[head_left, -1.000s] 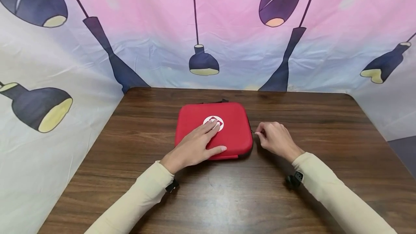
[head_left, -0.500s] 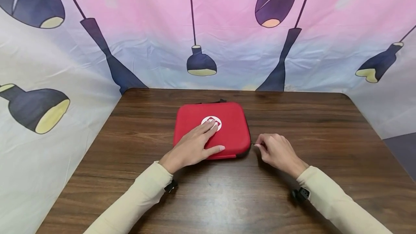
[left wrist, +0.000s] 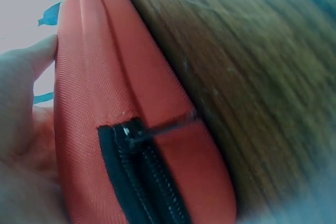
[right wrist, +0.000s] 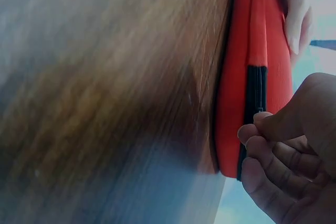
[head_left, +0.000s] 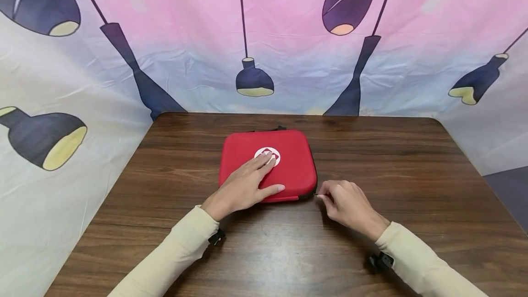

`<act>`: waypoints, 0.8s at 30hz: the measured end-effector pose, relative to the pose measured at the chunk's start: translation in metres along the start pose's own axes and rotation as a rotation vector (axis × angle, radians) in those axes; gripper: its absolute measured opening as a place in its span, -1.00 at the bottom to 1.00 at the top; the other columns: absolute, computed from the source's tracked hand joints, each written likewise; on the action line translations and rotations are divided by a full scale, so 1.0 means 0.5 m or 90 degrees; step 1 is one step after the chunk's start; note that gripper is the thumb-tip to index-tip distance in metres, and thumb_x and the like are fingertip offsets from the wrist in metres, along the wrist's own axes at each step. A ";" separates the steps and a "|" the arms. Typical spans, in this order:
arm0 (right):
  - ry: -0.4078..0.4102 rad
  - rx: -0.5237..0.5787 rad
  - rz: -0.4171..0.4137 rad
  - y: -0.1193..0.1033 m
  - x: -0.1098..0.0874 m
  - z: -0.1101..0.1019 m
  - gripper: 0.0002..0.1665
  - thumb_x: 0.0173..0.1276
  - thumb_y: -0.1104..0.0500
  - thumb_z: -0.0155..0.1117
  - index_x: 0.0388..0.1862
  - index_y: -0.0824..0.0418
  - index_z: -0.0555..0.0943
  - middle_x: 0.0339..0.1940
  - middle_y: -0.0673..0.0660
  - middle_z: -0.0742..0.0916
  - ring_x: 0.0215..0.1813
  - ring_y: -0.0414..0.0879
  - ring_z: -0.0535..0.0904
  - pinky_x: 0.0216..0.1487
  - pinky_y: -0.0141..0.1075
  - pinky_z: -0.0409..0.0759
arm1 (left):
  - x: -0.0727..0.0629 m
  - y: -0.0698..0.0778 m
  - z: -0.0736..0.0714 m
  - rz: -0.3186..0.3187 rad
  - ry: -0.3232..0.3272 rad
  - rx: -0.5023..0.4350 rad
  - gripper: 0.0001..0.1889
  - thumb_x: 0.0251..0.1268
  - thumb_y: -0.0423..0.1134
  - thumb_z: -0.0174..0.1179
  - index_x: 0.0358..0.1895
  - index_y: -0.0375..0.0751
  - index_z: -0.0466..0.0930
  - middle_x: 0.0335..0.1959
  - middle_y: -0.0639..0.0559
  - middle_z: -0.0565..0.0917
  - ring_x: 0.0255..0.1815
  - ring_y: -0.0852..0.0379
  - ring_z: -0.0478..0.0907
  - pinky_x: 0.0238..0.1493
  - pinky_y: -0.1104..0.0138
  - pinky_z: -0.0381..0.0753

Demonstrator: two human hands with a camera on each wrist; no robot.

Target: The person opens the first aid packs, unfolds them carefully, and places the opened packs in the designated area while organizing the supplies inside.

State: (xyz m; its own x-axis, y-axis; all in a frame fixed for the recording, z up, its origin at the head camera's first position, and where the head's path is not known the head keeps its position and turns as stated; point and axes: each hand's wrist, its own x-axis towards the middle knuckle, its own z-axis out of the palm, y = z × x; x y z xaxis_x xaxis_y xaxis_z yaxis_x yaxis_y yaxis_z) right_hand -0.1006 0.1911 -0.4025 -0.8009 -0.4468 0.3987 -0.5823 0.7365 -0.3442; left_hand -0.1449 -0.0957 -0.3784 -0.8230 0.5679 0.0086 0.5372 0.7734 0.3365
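Note:
A red hard-shell case (head_left: 288, 145) with a white round logo lies flat on the table. Over its lid my left hand (head_left: 243, 187) rests with the fingers extended, partly covering the logo. At the case's front right corner my right hand (head_left: 350, 205) pinches a zipper pull between thumb and index finger. The right wrist view shows those fingertips against the black zipper (right wrist: 256, 85) on the case's side, the pull mostly hidden by them. Another zipper slider (left wrist: 128, 135), its pull hanging out, sits at the near end of the black zipper tape in the left wrist view.
The brown wood-grain table (head_left: 264, 251) extends around the case on all sides. Behind it hangs a backdrop cloth (head_left: 198, 35) printed with dark lamps. A black strap handle (head_left: 282, 128) shows at the case's far edge.
My right hand has moved toward me along the case's right side to the front corner, drawing the zipper pull with it. The left hand has stayed on the lid.

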 end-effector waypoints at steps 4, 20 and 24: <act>-0.003 0.000 0.010 -0.002 0.005 -0.002 -0.77 0.12 0.39 0.48 -0.50 0.09 0.65 -0.62 -0.20 0.57 -0.58 -0.37 0.34 -0.57 -0.38 0.38 | -0.004 0.002 -0.003 -0.005 0.000 0.008 -0.14 0.41 0.33 0.08 0.60 -0.11 0.18 0.62 -0.03 0.14 0.63 0.02 0.01 0.56 0.13 0.06; -0.014 -0.029 0.083 0.070 0.075 -0.005 -0.93 0.21 0.31 0.44 -0.43 0.19 0.71 -0.61 -0.06 0.64 -0.58 -0.23 0.45 -0.55 -0.24 0.47 | -0.015 0.013 -0.013 0.013 -0.005 0.056 -0.20 0.46 0.28 0.06 0.55 -0.21 0.27 0.58 -0.08 0.22 0.60 0.00 0.10 0.51 0.15 0.19; -0.012 -0.043 0.097 0.091 0.105 -0.002 -0.95 0.24 0.29 0.42 -0.42 0.21 0.72 -0.58 0.00 0.68 -0.57 -0.14 0.52 -0.52 -0.16 0.53 | -0.013 0.017 -0.011 0.024 -0.005 0.054 -0.21 0.46 0.27 0.07 0.53 -0.23 0.30 0.58 -0.08 0.24 0.60 0.00 0.12 0.50 0.16 0.20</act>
State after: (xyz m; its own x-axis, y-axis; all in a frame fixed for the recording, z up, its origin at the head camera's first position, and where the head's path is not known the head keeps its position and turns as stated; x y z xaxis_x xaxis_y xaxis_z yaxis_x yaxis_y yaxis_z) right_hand -0.1691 0.2015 -0.3962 -0.8822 -0.3358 0.3300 -0.4433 0.8287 -0.3416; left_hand -0.1359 -0.0943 -0.3704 -0.8009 0.5986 0.0115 0.5813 0.7728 0.2546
